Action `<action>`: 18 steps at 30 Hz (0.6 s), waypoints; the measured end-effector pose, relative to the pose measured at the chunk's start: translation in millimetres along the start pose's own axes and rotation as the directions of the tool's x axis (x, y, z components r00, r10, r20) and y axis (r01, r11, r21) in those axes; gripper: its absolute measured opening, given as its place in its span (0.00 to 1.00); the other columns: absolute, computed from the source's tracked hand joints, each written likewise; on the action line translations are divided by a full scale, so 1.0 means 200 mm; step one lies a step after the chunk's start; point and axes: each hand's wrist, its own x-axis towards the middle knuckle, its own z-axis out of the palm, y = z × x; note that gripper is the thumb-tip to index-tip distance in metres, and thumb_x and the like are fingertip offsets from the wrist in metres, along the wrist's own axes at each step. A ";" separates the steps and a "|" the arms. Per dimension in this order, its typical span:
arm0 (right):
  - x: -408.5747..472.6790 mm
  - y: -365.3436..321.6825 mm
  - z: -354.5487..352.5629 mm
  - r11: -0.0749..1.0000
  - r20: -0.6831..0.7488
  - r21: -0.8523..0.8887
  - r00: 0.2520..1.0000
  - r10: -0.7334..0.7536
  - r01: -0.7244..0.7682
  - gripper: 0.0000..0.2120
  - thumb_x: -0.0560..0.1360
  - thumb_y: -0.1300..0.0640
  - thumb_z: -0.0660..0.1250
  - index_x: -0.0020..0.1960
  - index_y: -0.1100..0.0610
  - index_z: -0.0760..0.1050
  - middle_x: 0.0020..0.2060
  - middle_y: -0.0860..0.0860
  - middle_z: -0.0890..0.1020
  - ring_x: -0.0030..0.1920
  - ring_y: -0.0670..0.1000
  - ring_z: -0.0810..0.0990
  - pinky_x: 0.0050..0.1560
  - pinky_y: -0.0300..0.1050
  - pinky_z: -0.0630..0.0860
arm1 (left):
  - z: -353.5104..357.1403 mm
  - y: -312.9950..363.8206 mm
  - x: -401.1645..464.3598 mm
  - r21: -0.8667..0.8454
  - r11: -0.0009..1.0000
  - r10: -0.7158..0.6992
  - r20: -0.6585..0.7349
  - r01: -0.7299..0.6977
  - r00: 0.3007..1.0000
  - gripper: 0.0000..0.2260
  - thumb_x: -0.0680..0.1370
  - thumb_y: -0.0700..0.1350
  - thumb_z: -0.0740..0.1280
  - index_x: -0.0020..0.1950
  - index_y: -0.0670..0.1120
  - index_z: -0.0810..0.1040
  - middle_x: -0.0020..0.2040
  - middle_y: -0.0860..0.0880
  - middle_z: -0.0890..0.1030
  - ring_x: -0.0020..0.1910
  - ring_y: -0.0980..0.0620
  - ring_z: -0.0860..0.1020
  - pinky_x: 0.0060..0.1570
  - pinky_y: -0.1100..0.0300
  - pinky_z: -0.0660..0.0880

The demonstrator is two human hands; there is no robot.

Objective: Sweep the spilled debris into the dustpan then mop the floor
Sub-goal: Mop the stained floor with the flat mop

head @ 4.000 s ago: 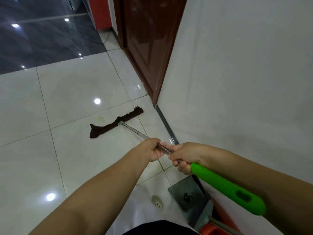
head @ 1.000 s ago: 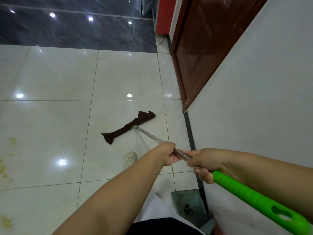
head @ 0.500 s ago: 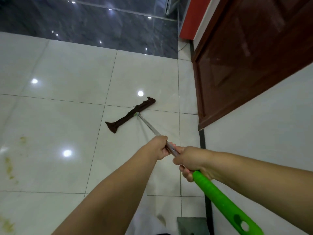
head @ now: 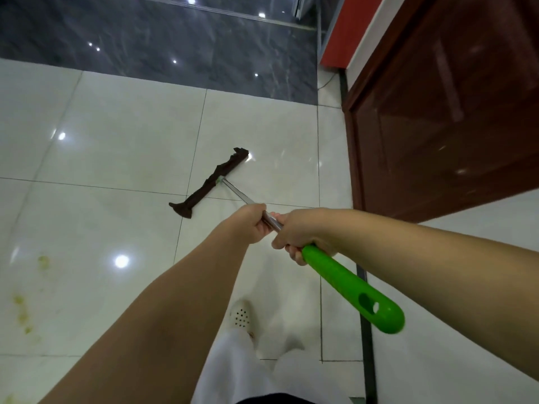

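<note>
Glossy white floor tiles (head: pixel 116 158) underfoot, a dark marble strip (head: pixel 160 39) beyond, a brown wooden door (head: pixel 437 112) and pale wall (head: pixel 466 330) on the right. Yellow-green stains (head: pixel 23 310) smear the tiles far left, partly cut off by the edge. The mop (head: pixel 233 191) lies out ahead, its dark cloth head (head: pixel 211 183) flat on the tile near the door. Left hand (head: pixel 250 224) is wrapped round the metal shaft, right hand (head: pixel 297 231) clenched just behind it at the top of the green grip (head: pixel 350 287). A white perforated shoe (head: pixel 241 316) shows below, half hidden by a forearm.
</note>
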 end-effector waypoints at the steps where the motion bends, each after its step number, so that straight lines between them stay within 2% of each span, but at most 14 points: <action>1: 0.01 -0.04 -0.02 1.000 0.004 -0.018 1.000 0.006 -0.006 0.23 0.78 0.66 0.61 0.70 0.51 0.66 0.28 0.53 0.68 0.13 0.44 0.65 0.19 0.30 0.67 | 0.00 0.03 0.00 -0.008 1.000 0.006 -0.007 -0.006 1.000 0.13 0.82 0.41 0.56 0.40 0.38 0.68 0.34 0.44 0.73 0.31 0.52 0.75 0.15 0.67 0.72; 5: 0.05 -0.19 -0.07 0.994 0.013 -0.104 1.000 0.022 -0.021 0.23 0.78 0.66 0.63 0.69 0.50 0.67 0.27 0.52 0.68 0.14 0.44 0.65 0.19 0.31 0.67 | 0.01 0.16 0.00 -0.077 0.996 0.031 -0.024 -0.032 0.999 0.14 0.82 0.40 0.56 0.37 0.38 0.67 0.32 0.45 0.70 0.18 0.53 0.74 0.14 0.69 0.69; 9: 0.08 -0.26 -0.09 0.987 0.049 -0.162 0.999 -0.002 0.010 0.23 0.78 0.67 0.61 0.71 0.52 0.66 0.28 0.52 0.68 0.17 0.44 0.65 0.19 0.30 0.66 | 0.01 0.22 0.00 -0.067 0.997 0.039 -0.068 -0.044 0.997 0.14 0.82 0.40 0.56 0.37 0.38 0.67 0.31 0.45 0.69 0.11 0.55 0.70 0.13 0.71 0.65; 14: 0.10 -0.27 -0.19 0.962 0.094 -0.272 0.995 0.016 0.010 0.22 0.78 0.66 0.59 0.70 0.53 0.65 0.27 0.52 0.68 0.14 0.44 0.65 0.18 0.30 0.66 | 0.04 0.21 -0.01 -0.171 0.985 -0.014 -0.068 0.002 0.998 0.13 0.83 0.42 0.56 0.41 0.37 0.68 0.35 0.42 0.73 0.17 0.52 0.74 0.12 0.71 0.64; 18: 0.10 -0.26 -0.36 0.931 0.135 -0.365 0.990 0.028 0.023 0.22 0.79 0.66 0.58 0.70 0.50 0.64 0.26 0.52 0.68 0.14 0.43 0.64 0.18 0.30 0.66 | 0.16 0.17 0.01 -0.262 0.965 -0.031 -0.098 0.004 0.995 0.11 0.82 0.43 0.57 0.44 0.37 0.69 0.38 0.41 0.74 0.32 0.51 0.75 0.14 0.68 0.69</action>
